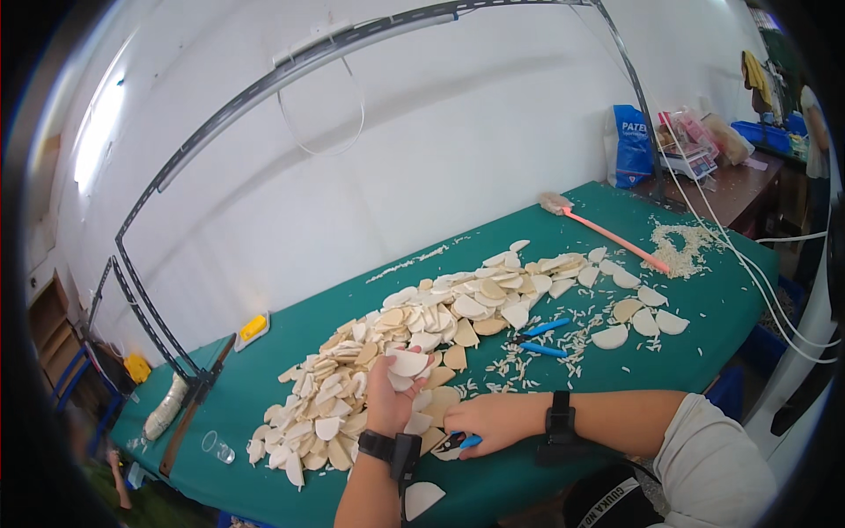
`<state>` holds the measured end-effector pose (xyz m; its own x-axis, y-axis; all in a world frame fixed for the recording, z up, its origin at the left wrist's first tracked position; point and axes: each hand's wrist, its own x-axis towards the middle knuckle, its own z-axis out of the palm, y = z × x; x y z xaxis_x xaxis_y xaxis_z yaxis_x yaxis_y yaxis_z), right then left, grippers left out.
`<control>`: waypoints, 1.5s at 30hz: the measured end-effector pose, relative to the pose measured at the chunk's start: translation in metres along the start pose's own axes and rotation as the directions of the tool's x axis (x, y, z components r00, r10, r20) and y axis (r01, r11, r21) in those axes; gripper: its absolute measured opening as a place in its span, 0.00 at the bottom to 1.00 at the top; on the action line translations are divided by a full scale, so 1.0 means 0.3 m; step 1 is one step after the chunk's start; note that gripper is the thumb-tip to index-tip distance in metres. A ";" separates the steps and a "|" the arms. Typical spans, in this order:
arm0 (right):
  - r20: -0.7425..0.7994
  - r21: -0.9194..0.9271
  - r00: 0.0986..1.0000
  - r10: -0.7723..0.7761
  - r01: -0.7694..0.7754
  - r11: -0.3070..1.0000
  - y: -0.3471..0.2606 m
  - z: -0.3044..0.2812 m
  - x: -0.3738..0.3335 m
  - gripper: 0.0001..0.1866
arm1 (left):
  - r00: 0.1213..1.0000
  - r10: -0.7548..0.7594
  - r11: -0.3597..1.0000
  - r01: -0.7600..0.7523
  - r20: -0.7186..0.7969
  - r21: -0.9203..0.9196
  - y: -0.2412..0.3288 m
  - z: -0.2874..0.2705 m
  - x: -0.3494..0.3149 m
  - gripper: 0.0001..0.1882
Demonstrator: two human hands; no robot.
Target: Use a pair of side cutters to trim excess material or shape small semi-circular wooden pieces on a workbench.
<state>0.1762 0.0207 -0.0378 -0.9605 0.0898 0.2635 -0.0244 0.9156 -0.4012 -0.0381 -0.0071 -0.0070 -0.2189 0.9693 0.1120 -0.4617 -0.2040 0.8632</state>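
Observation:
My left hand (389, 400) is closed around a few white half-round pieces (407, 363), held up over the near side of the pile. Just to its right, low over the table, my right hand (493, 424) grips blue-handled nippers (472, 441). Their jaws point left toward a pale piece, but I cannot tell whether they touch it. A wide pile of white and cream half-round pieces (326, 429) stretches from the near left to the far middle. One loose white half-round piece (424, 500) lies near the front edge. A second pair of blue-handled nippers (543, 350) rests among small offcuts (502, 370).
Beyond the pile, on the green tabletop (651, 378), lie a pink-handled brush (616, 238) and a heap of offcuts (695, 246). A clear cup (220, 447) lies at the left. A metal frame (132, 207) arches overhead. White cables (739, 255) hang at the right. Another person's arm (118, 475) shows lower left.

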 end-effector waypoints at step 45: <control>-0.777 0.270 0.506 0.375 -0.271 0.924 0.063 -0.088 0.006 0.24 | 0.991 -0.059 0.993 0.046 0.121 0.107 -0.009 0.074 -0.035 0.15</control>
<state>0.1813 0.0485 -0.0217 -0.2795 0.6931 0.6644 0.1625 0.7162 -0.6787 -0.0154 -0.0135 0.0005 -0.0858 0.9891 0.1195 -0.3768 -0.1433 0.9152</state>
